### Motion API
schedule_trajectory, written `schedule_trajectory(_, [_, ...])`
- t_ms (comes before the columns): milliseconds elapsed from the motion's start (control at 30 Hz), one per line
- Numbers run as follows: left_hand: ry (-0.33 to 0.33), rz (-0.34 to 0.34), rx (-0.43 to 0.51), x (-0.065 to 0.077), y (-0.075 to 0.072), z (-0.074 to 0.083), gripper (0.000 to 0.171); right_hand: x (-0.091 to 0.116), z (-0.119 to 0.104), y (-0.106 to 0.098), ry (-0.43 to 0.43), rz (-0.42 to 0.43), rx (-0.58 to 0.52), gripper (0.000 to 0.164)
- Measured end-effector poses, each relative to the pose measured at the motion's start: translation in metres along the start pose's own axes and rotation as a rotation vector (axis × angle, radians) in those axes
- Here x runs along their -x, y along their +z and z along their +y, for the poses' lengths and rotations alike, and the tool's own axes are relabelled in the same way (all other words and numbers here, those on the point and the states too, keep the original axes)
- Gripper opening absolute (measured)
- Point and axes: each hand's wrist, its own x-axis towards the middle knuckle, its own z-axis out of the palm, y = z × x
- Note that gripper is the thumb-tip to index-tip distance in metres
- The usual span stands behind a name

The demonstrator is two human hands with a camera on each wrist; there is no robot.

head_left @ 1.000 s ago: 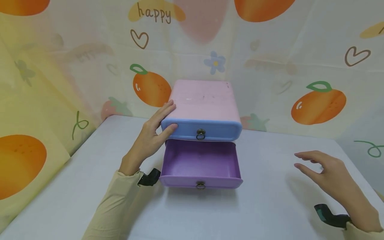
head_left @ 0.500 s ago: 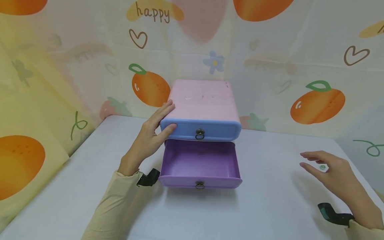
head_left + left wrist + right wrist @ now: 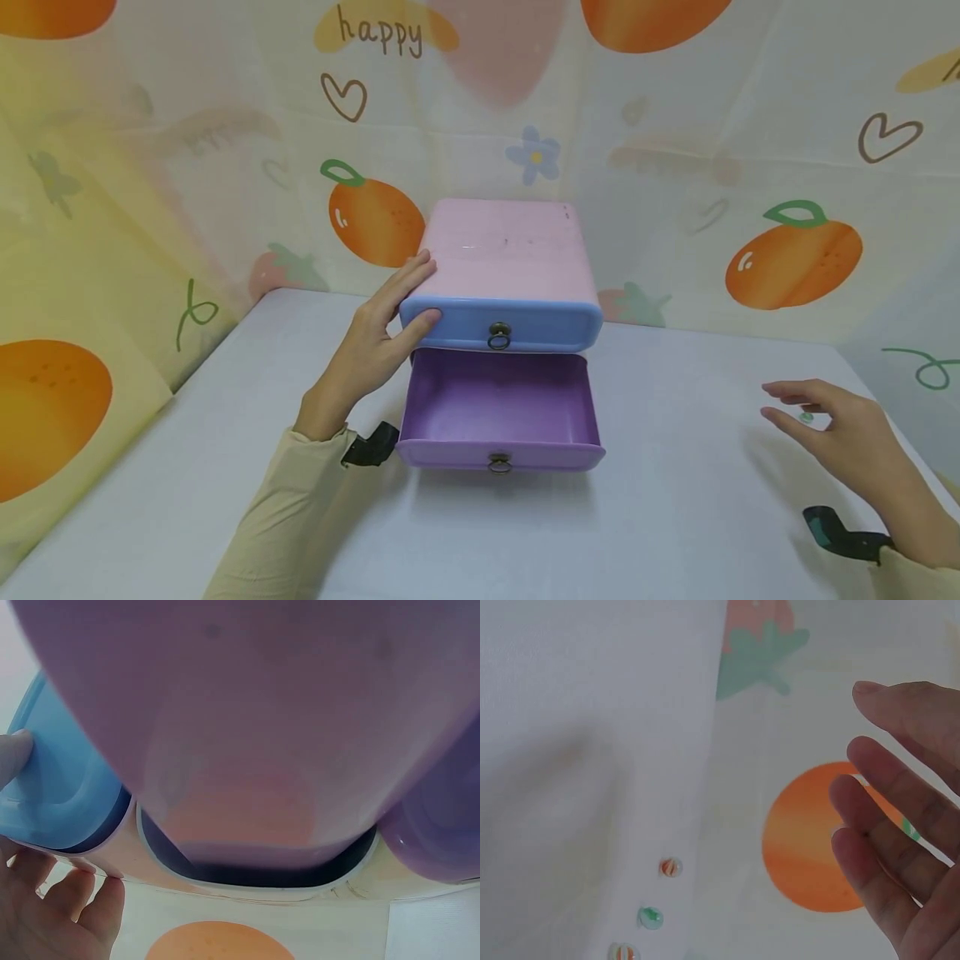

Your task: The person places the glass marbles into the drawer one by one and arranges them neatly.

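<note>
A small pink drawer cabinet with a blue top drawer stands at the table's back. Below, a purple drawer is pulled out, and nothing shows inside it. My left hand holds the cabinet's left front corner, thumb on the blue front and fingers along the side. Far to the right, my right hand hovers with loosely bent fingers and nothing between them. A green marble shows past its fingers. In the right wrist view lie an orange-striped marble, the green one, and another orange-striped marble.
A second purple drawer front shows in the left wrist view, beside the pulled-out one. Ring pulls hang on the drawer fronts. A fruit-printed cloth rises behind the white table.
My right hand has moved a short way to the right, and the green marble has come into view past its fingers. The left hand and cabinet stay put.
</note>
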Motion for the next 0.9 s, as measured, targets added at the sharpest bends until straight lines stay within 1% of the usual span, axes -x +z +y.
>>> schedule_trajectory(167, [-0.005,-0.003,0.002,0.001,0.0,0.0,0.057,0.002,0.007,0.001,-0.042,0.042,-0.033,0.037])
schedule_trajectory(233, [-0.007,-0.003,0.0,0.001,0.0,0.0,0.057,0.002,0.01,0.001,-0.038,0.046,-0.04,0.036])
schedule_trajectory(433, [0.0,0.001,-0.007,0.001,0.0,0.0,0.057,0.004,0.016,0.002,0.018,0.009,-0.045,0.034])
schedule_trajectory(633, [-0.003,0.0,-0.006,0.001,0.0,0.0,0.057,0.007,0.025,0.004,0.026,0.008,-0.051,0.036])
schedule_trajectory(800, [-0.01,-0.004,-0.003,0.001,0.0,0.0,0.057,0.01,0.029,0.005,0.084,-0.031,-0.016,0.036])
schedule_trajectory(900, [-0.009,-0.003,-0.001,0.0,0.0,0.0,0.057,0.012,0.033,0.006,0.103,-0.028,0.001,0.036])
